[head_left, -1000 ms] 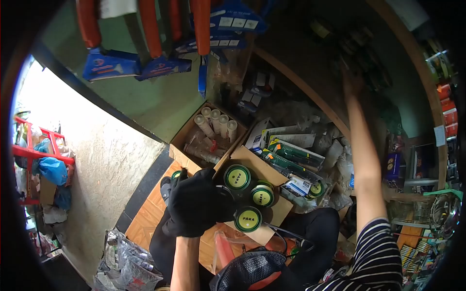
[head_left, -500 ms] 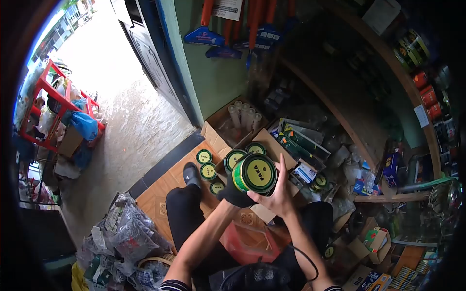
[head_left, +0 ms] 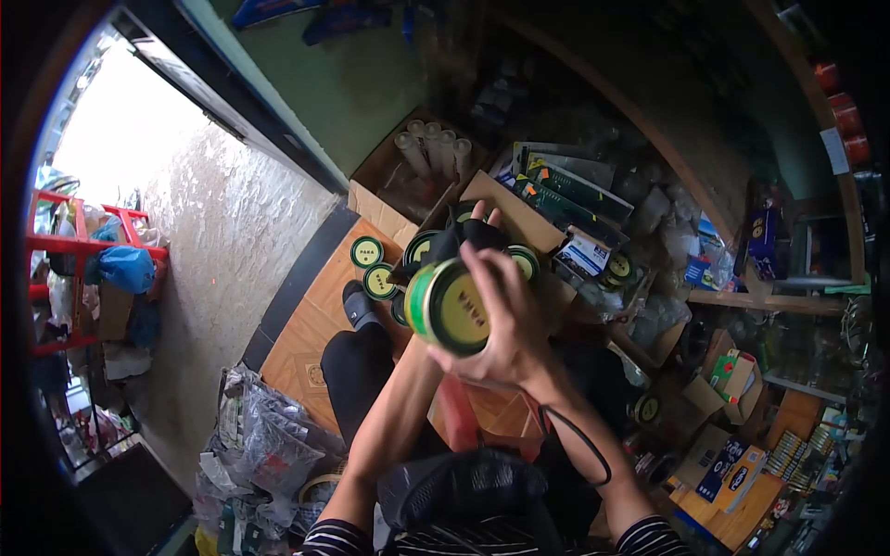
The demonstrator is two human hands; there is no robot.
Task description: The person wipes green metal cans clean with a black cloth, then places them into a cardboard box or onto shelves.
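Note:
My right hand (head_left: 510, 320) is wrapped around the side of a green and gold tin (head_left: 459, 310) with a yellow "PAKA" lid. The tin is tilted and slightly blurred. Behind it my left hand (head_left: 475, 232), in a black glove with bare fingertips, stretches its fingers over a cardboard box (head_left: 514, 211). More of the same tins lie around that hand, including one tin (head_left: 524, 262) to its right and another (head_left: 420, 248) to its left. The held tin hides part of the left wrist.
Two matching tins (head_left: 367, 252) stand on the tiled floor near my shoe (head_left: 356, 301). White tubes (head_left: 431, 148) fill a carton at the back. Plastic-wrapped goods (head_left: 269, 435) are piled at left, and shelves (head_left: 640, 139) with packaged items run along the right.
My left hand has let go of the tin and moved forward over the box. My right hand now holds the tin alone, turned and lower left. The view has shifted.

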